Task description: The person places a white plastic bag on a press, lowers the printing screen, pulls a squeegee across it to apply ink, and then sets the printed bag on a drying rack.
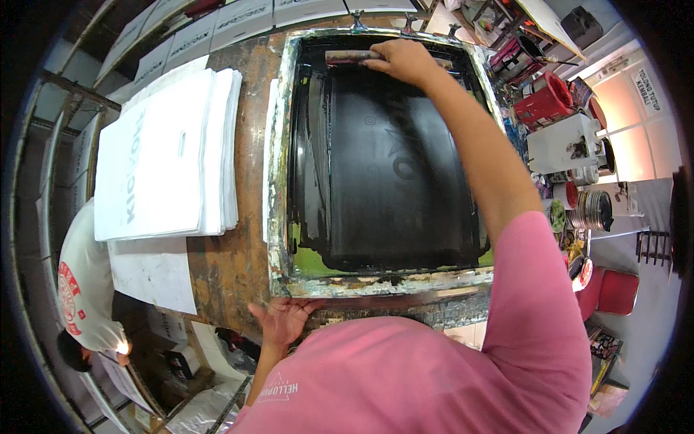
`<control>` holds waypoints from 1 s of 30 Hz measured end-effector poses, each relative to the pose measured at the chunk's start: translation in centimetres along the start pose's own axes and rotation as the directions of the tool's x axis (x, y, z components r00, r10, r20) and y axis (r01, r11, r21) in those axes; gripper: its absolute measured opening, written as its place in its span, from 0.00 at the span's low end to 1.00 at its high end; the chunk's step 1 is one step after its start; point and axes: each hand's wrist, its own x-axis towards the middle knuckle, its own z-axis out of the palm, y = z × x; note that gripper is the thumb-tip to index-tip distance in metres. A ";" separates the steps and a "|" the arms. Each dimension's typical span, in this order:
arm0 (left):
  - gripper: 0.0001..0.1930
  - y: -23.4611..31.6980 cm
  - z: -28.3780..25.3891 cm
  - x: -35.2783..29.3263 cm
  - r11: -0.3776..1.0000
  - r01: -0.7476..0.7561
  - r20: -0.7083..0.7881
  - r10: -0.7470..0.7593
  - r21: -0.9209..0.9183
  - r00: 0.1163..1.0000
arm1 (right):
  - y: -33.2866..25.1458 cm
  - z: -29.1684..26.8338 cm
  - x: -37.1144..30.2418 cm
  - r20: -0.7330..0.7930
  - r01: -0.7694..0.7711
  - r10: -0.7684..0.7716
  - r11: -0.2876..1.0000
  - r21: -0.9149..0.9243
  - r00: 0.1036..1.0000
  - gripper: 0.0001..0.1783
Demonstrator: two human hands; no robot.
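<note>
My right hand (406, 61) is closed around the wooden handle of a squeegee (352, 57) at the far end of a screen printing frame (277, 239). Black ink coats most of the mesh (390, 210), with green showing along its near edge and corners. Faint lettering and small marks show through the dark middle. Beneath the frame's near left edge is my left hand (283, 322), its fingers spread and nothing seen in it. Whether those fingertips touch the frame, I cannot tell. A sliver of white sheet peeks out along the frame's left side.
A thick stack of printed white sheets (166, 159) lies on the worn wooden table (249, 145) at left. Clamps (408, 25) line the frame's far edge. Red tubs (543, 100), cans and a white container (562, 143) crowd the right. Another person (88, 267) bends down at far left.
</note>
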 end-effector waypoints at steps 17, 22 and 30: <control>0.53 3.0 4.9 1.8 0.996 -0.054 0.417 0.076 -0.064 0.906 | -22.2 -16.3 -28.9 -0.055 -0.069 0.074 0.993 0.097 0.996 0.21; 0.55 8.0 13.3 5.8 0.955 -0.297 0.494 0.266 -0.016 0.828 | -21.4 -22.4 -23.6 -0.510 -0.064 -0.021 0.987 -0.148 0.860 0.16; 0.53 1.1 9.0 8.1 -0.794 0.158 0.288 0.388 0.587 0.875 | -20.2 -28.3 -18.5 -0.516 -0.083 0.025 0.992 -0.090 0.856 0.21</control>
